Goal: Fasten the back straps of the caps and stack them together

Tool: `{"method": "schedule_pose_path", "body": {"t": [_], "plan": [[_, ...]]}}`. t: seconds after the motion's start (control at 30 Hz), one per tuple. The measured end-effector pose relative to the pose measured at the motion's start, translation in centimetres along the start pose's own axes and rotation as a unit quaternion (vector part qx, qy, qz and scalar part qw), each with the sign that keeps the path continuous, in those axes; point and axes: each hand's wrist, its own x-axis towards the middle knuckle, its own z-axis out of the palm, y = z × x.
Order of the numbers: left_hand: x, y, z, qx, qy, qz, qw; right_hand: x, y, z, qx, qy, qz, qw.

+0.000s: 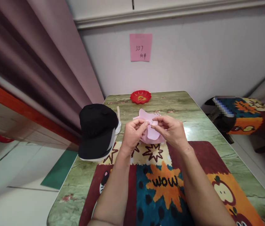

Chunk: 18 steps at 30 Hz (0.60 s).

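Note:
Both of my hands meet above the table's middle with their fingertips pinched close together. My left hand point(134, 132) is closed, thumb against forefinger, on a small pale bit that I cannot make out. Facing it, my right hand point(172, 129) is closed in a similar pinch, and what lies in its fingertips is too small to name. Right under and behind the fingers is a light pink item point(154, 133) with rounded, petal-like flaps. My hands hide part of it, so its kind is unclear. A black cap point(98, 128) lies to the left of my left hand.
A red scalloped dish point(140, 97) stands at the back of the green marbled table point(120, 99). A colourful patterned mat point(146, 175) lies under my forearms. A pink note point(140, 47) hangs on the wall; a covered stool point(250, 110) stands at the right.

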Motion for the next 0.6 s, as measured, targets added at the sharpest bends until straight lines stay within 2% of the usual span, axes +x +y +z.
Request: {"method": "schedule_pose_path", "body": {"t": [0.23, 0.43, 0.6], "plan": [[-0.32, 0.63, 0.35, -0.052, -0.02, -0.066, 0.996, 0.15, -0.19, 0.03, -0.022, -0.009, -0.066, 0.998], [-0.45, 0.55, 0.66, -0.066, -0.012, -0.105, 0.992, 0.08, -0.05, 0.21, -0.046, -0.013, -0.107, 0.993], [-0.27, 0.57, 0.81, -0.118, 0.007, -0.115, 0.986, 0.07, -0.05, 0.55, -0.098, -0.011, -0.112, 0.989]]}}
